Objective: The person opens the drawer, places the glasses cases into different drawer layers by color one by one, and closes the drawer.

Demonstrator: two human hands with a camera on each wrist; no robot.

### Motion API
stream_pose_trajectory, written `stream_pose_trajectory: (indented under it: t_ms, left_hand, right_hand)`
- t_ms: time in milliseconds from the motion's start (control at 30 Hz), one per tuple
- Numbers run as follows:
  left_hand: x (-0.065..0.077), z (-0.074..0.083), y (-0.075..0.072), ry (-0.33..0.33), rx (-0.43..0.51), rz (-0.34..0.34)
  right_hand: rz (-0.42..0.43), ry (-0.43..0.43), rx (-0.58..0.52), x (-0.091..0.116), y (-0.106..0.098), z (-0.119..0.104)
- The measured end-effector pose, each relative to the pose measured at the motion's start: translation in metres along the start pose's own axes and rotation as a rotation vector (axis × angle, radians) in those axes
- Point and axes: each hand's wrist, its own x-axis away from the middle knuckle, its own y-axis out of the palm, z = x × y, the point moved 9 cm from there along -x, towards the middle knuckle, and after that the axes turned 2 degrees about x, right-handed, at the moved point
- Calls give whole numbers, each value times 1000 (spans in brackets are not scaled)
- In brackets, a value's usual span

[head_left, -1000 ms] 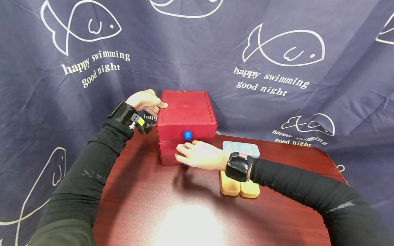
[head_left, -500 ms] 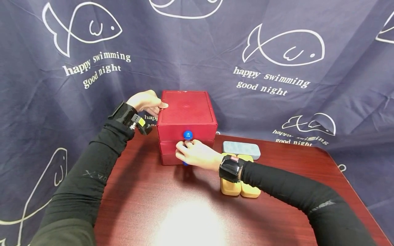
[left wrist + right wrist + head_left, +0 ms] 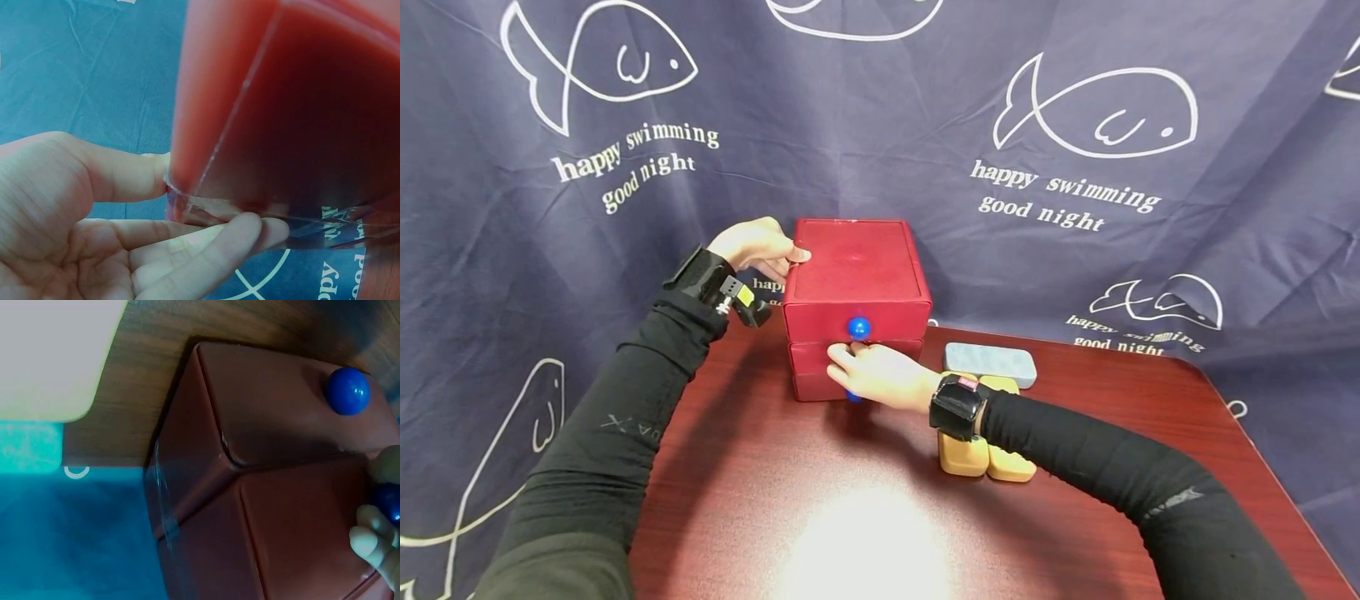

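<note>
A red drawer box [image 3: 856,262] with blue ball knobs stands on the table. My left hand [image 3: 758,246] holds its rear left corner, the thumb on one side of the edge. In the left wrist view, the fingers [image 3: 206,250] of that hand stretch along the back of the box. My right hand [image 3: 883,375] is at the middle drawer's front, below the top knob [image 3: 859,328]. In the right wrist view its fingers [image 3: 369,540] pinch the dark blue middle knob [image 3: 389,500]. The bottom knob [image 3: 347,390] is free. All drawer fronts look flush.
Right of the box lie a light blue block [image 3: 990,363] and yellow blocks [image 3: 964,457], partly under my right forearm in the head view. A dark fish-print curtain [image 3: 880,133] hangs close behind the box. The reddish wooden table [image 3: 737,500] extends in front.
My right hand has settled in at the middle drawer's front, its fingers closing on the knob, while wrist and forearm shifted slightly left. The left hand and the box keep their place.
</note>
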Motion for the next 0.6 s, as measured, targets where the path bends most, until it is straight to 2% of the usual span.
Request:
stream_pose_trajectory:
  t_ms: [300, 600]
  left_hand:
    - [0, 2, 0, -1, 1, 12]
    - [-2, -1, 0, -14, 57, 5]
  right_hand:
    - [18, 0, -27, -4, -2, -2]
    - [-117, 5, -88, 1, -10, -15]
